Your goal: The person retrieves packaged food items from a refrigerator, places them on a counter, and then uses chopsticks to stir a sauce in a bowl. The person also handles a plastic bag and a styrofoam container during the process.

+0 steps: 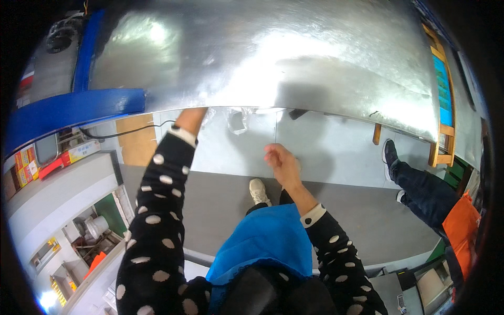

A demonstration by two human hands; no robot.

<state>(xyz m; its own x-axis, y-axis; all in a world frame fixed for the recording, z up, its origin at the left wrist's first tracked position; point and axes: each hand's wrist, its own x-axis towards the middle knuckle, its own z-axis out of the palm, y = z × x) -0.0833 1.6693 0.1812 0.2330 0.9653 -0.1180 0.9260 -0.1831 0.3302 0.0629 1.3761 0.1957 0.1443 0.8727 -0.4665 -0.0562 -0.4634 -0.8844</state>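
My left arm reaches under the front edge of a metal-topped table; only the wrist shows, and the left hand is hidden beneath the tabletop. A clear plastic bag hangs or lies just below that edge, to the right of the wrist. My right hand is in the air in front of the table, fingers loosely curled, with nothing seen in it. Below it are a blue apron and a light shoe on the grey floor.
A blue painted beam runs along the table's left end, with a black cable below it. Shelves with boxes stand at left. At right are a wooden stool and another person's legs beside an orange cloth.
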